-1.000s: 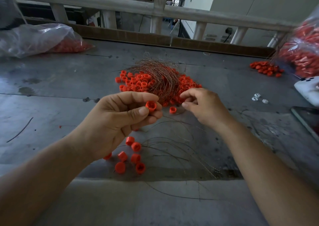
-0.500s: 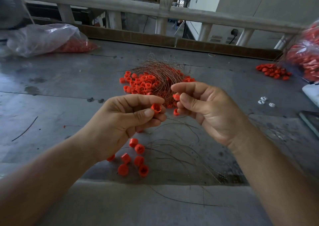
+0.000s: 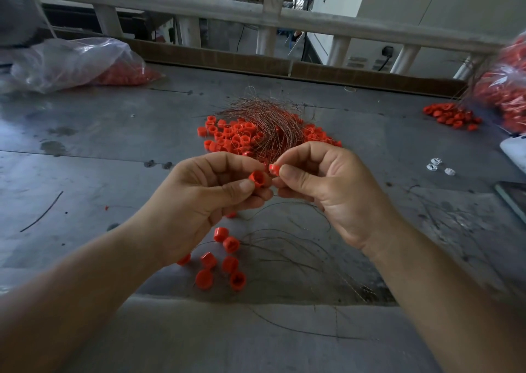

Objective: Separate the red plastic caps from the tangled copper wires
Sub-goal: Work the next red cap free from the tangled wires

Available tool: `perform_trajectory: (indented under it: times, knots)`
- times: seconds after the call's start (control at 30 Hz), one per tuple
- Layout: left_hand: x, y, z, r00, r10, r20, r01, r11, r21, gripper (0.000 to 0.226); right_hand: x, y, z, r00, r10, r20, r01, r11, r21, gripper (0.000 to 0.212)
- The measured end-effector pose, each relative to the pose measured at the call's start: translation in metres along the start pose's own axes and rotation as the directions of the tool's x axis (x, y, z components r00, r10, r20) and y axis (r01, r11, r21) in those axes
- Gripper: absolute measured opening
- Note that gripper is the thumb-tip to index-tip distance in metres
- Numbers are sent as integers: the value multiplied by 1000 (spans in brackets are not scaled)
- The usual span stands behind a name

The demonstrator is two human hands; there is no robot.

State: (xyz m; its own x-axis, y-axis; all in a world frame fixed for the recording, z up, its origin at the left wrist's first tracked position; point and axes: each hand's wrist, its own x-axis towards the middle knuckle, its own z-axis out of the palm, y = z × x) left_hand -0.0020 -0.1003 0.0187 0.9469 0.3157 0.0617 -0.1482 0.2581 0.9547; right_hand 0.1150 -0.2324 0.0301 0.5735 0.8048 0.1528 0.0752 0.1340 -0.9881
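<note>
My left hand (image 3: 205, 201) pinches a red plastic cap (image 3: 257, 178) between thumb and fingers, its open end facing me. My right hand (image 3: 327, 190) pinches a second red cap (image 3: 274, 169) right beside it; the fingertips of both hands nearly touch. A thin wire runs down from between the hands. Behind them lies a tangle of copper wires (image 3: 267, 122) on a heap of red caps (image 3: 230, 137). Several loose red caps (image 3: 225, 261) lie on the table below my left hand, next to stray wire strands (image 3: 290, 247).
A clear bag of red caps (image 3: 76, 62) lies at the back left. Another bag (image 3: 506, 88) and a small pile of caps (image 3: 451, 116) sit at the far right. Small white pieces (image 3: 438, 167) and a dark flat device (image 3: 512, 199) lie right. A railing (image 3: 256, 11) borders the grey table (image 3: 99, 144).
My right hand picked a cap from the heap and brought it back toward me, up to my left hand. My left hand kept its cap and rose slightly.
</note>
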Motion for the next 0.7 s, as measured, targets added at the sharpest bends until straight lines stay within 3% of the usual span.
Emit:
perform_trajectory:
  times: [0.13,0.43,0.7]
  knots:
    - [1,-1,-1,1000,1,-24,0,1000,25,22,-2,0,5,995,-84,60,92,985,-148,27]
    - [1,-1,-2,999,22,-26,-20,997,68,23,-1,1,8,992,-98,74,113,967,-227,32]
    - [2,-2,-3,998,27,-49,-24,997,72,22,1,3,4,998,-49,33,52,996,-76,25]
